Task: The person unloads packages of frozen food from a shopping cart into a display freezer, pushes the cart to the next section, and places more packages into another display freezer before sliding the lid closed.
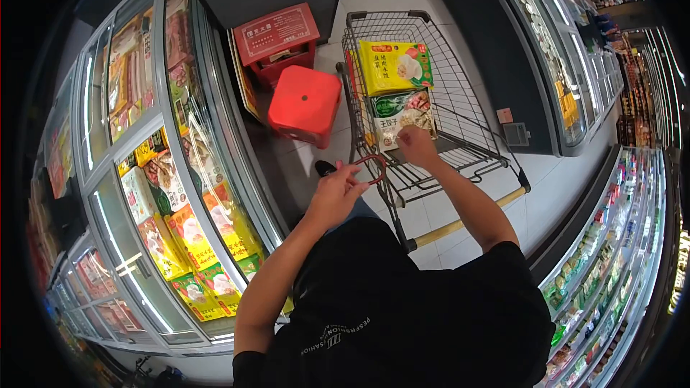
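Observation:
My left hand (336,190) is closed on a thin red open loop (375,169), shaped like a carabiner, beside the near left corner of the shopping cart (468,90). My right hand (417,146) reaches over the cart with its fingers curled. It overlaps the lower part of a green-and-white bag of dumplings (389,105); whether the fingers pinch the bag is hidden. That bag lies in the cart's basket, against a yellow-and-green bag of dumplings (380,70) farther back.
A red plastic stool (305,100) stands left of the cart, near a red box (277,32). On the left, a glass-topped freezer (159,136) holds several yellow bags. Another freezer (496,57) stands to the right, and stocked shelves (611,266) line the lower right.

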Demonstrator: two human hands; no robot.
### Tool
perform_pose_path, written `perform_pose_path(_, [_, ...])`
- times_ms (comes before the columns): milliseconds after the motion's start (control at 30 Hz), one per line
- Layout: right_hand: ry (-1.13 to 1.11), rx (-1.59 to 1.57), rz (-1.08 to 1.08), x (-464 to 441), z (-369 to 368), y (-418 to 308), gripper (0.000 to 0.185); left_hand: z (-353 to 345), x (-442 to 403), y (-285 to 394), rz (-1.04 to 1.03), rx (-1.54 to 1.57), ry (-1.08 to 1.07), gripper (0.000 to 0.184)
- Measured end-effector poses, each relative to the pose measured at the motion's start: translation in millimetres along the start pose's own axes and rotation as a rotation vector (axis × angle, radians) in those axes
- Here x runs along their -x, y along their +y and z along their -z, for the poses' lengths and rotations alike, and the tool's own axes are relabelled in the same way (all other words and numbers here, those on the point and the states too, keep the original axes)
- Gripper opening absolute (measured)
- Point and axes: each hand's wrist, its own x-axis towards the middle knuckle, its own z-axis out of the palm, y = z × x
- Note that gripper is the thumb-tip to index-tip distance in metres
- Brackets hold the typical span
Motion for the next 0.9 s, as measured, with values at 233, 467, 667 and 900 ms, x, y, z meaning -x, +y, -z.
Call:
perform_pose_path(233, [-0.184,0.332,-0.524,-42,-9,224,0.043,-130,-151,-44,0.286,0.185,-0.077,0.086])
perform_pose_path(467, [-0.159,0.162,-0.839,-73,-53,305,0.073,-198,-273,-144,0.867,-0.024,0.197,0.106])
perform_pose_path(667, [0.078,-0.270,-0.772,-62,-114,374,0.065,-236,-303,-193,1.089,0.152,0.267,0.086])
perform_pose_path(900, [0.029,-0.171,-0.706,-70,-97,356,0.049,-214,-305,-156,1.144,0.100,0.264,0.047])
